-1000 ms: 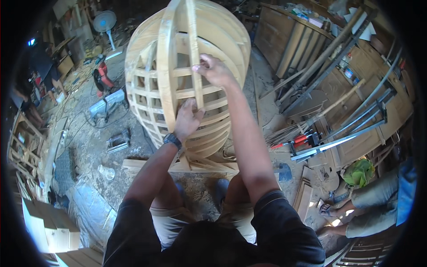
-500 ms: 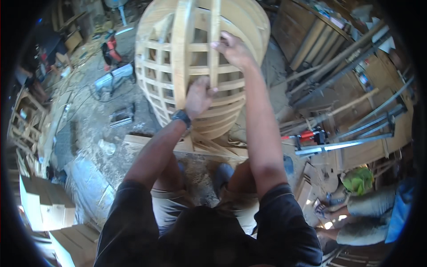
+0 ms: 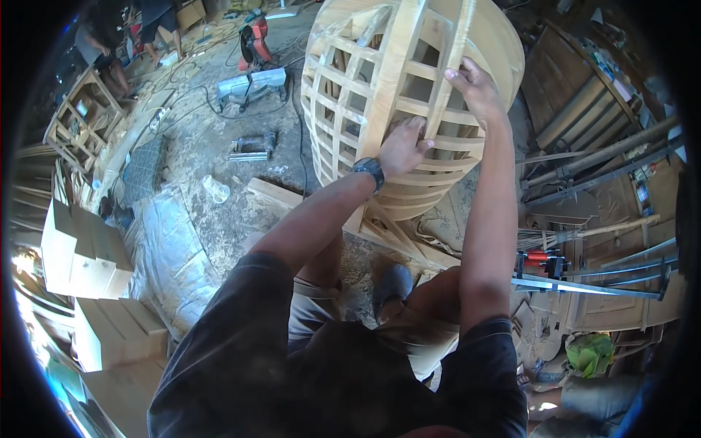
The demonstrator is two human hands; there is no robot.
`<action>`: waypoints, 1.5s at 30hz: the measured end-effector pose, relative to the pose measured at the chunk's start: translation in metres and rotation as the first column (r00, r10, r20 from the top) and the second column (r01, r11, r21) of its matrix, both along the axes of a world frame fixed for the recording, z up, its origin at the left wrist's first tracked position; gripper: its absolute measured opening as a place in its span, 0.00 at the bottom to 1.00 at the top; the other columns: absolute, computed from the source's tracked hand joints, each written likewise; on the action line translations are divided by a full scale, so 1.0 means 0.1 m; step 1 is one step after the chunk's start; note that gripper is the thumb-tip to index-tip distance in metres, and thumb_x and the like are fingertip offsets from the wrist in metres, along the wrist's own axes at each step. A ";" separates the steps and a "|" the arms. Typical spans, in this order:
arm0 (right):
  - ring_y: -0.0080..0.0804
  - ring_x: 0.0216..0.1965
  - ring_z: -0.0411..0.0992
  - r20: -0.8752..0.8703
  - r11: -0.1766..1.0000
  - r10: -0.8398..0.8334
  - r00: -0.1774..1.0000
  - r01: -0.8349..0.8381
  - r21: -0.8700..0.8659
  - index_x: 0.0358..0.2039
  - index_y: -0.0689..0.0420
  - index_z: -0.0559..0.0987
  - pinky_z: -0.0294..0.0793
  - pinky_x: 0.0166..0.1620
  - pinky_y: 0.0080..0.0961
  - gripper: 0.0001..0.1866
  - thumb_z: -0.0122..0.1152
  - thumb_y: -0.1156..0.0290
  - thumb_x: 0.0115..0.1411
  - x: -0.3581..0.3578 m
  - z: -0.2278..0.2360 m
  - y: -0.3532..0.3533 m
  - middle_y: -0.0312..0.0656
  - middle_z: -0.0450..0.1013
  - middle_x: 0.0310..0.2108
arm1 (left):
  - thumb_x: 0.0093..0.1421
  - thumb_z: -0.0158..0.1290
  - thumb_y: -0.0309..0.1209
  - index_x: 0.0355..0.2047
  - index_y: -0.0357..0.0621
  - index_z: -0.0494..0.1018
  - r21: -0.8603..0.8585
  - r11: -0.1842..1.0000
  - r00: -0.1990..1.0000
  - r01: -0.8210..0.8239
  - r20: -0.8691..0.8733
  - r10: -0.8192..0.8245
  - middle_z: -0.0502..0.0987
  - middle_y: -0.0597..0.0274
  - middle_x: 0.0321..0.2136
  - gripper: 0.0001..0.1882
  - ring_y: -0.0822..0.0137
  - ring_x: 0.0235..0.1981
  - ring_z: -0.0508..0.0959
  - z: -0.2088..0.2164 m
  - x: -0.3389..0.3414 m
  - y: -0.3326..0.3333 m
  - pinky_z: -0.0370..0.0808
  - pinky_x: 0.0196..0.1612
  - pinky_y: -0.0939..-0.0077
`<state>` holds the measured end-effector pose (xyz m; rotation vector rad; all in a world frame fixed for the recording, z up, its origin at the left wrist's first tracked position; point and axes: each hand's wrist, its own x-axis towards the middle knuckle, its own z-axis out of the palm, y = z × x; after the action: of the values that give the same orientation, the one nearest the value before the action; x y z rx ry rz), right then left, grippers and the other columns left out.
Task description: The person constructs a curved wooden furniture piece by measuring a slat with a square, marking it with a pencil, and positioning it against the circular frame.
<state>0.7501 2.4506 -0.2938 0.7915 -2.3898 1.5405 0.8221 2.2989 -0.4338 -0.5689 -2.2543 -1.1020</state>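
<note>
A large rounded frame of pale wood, latticed with crossing slats, stands in front of me. Along its face runs a narrow wooden strip, beside a wider upright board. Low on this strip, my left hand is closed around its edge, with the thumb showing on the right side. My right hand grips the same strip higher up, thumb on its face; some fingertips are hidden behind it. A dark watch is on my left wrist.
Loose boards lie at the frame's foot. Left on the floor are a metallic tool, a plastic cup and a red fan. Clamps and long poles crowd the right. Other people stand far left and sit lower right.
My view has swung left, so the frame now appears farther right and tilted. Both hands stay on the strip, at about the same places.
</note>
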 end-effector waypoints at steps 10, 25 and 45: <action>0.37 0.48 0.74 -0.015 0.999 -0.026 1.000 0.027 0.045 0.55 0.58 0.75 0.69 0.55 0.33 0.28 0.65 0.54 0.59 -0.07 -0.04 0.04 0.47 0.78 0.44 | 0.59 0.56 0.33 0.41 0.33 0.68 0.029 0.997 0.995 0.069 0.067 -0.070 0.73 0.43 0.32 0.16 0.43 0.37 0.74 0.03 -0.01 -0.03 0.70 0.43 0.54; 0.36 0.49 0.74 -0.015 0.998 0.000 1.000 0.000 0.056 0.55 0.60 0.75 0.70 0.55 0.32 0.31 0.66 0.52 0.58 -0.19 -0.08 0.07 0.45 0.78 0.45 | 0.60 0.56 0.32 0.43 0.34 0.69 -0.019 0.999 0.993 0.047 0.110 -0.044 0.74 0.46 0.35 0.15 0.48 0.41 0.74 0.04 -0.01 -0.01 0.71 0.45 0.57; 0.36 0.50 0.74 -0.025 1.000 0.017 1.000 -0.017 0.019 0.54 0.62 0.75 0.70 0.55 0.33 0.29 0.65 0.54 0.59 -0.10 -0.05 0.06 0.47 0.77 0.46 | 0.60 0.58 0.34 0.42 0.35 0.70 0.001 0.999 0.991 0.051 0.123 -0.051 0.75 0.47 0.34 0.16 0.49 0.39 0.75 0.05 -0.01 -0.01 0.72 0.45 0.57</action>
<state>0.7399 2.4562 -0.2992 0.8325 -2.3884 1.5076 0.8208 2.2975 -0.4291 -0.5765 -2.3584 -1.1892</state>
